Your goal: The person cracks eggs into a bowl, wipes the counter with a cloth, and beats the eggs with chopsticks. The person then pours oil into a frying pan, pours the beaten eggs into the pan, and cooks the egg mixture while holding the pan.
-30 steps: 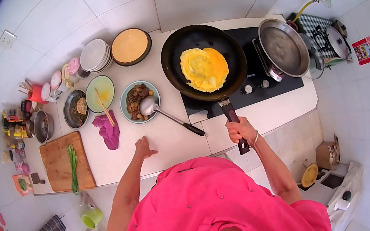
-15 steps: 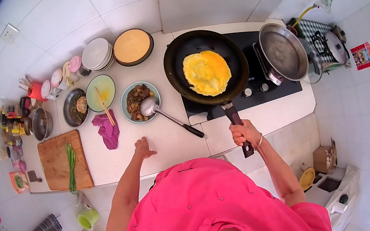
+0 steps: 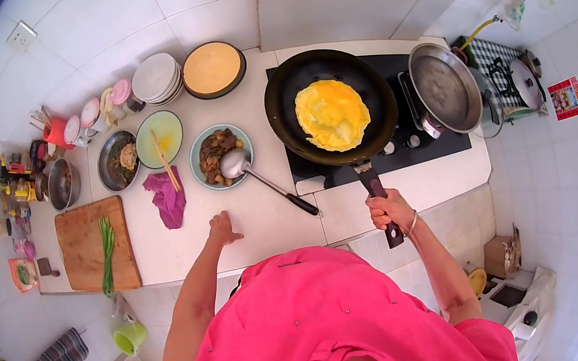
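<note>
My right hand (image 3: 392,212) is wrapped round the dark handle of a black frying pan (image 3: 283,116), tilted over the stove (image 3: 438,151). A round yellow egg sheet (image 3: 333,115) lies in the pan. My left hand (image 3: 221,231) rests on the white counter near its front edge, fingers apart, holding nothing. Beyond it stands a blue-rimmed bowl (image 3: 197,167) of brown stewed food, with a metal ladle (image 3: 270,184) lying across its rim. A purple cloth (image 3: 167,202) and a pale green plate (image 3: 168,128) with chopsticks (image 3: 165,160) are to its left.
Green stalks (image 3: 108,255) lie on a wooden board (image 3: 77,249) at the left. Behind are stacked white plates (image 3: 155,76), a metal dish of food (image 3: 113,159) and a yellow round plate (image 3: 213,68). A steel pan of liquid (image 3: 445,87) stands right of the frying pan.
The frying pan and my right hand have moved slightly right and toward me. The egg sheet looks rounder and has shifted within the pan. My left hand stays on the counter.
</note>
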Motion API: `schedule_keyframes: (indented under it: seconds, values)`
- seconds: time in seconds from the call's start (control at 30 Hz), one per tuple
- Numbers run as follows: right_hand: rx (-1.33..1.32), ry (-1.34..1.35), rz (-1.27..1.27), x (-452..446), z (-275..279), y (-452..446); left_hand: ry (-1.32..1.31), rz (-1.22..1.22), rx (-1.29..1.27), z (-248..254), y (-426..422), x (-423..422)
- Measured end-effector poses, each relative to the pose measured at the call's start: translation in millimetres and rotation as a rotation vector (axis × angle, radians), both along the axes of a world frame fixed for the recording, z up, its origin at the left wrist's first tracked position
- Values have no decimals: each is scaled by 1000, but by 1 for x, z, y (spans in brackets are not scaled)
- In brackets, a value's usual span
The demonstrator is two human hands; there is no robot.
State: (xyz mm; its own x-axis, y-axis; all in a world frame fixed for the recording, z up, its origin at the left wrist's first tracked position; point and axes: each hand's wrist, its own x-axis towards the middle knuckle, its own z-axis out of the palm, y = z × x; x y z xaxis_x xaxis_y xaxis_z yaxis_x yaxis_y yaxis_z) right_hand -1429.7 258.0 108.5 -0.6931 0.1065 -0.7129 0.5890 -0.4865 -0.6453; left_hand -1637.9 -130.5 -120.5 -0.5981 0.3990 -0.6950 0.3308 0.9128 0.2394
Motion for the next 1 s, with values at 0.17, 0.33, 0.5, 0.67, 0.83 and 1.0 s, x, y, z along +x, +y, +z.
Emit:
schedule_keyframes:
  seconds: [0.17, 0.33, 0.5, 0.67, 0.83, 1.0]
  values:
    - [50, -13, 1, 1, 2, -1, -1, 23, 6, 1, 0, 1]
    - [80, -40, 6, 4, 0, 3, -15, 17, 8, -2, -1, -1]
    - [122, -47, 1, 6, 1, 5, 6, -26, -1, -11, -3, -1]
    - [159, -60, -9, 10, 3, 7, 41, -32, -9, -13, -4, 0]
    - [206, -44, -10, 12, 2, 8, 9, -32, -25, -7, -2, -1]
    - [237, -37, -28, 13, 1, 9, -9, -35, -36, 2, 2, -2]
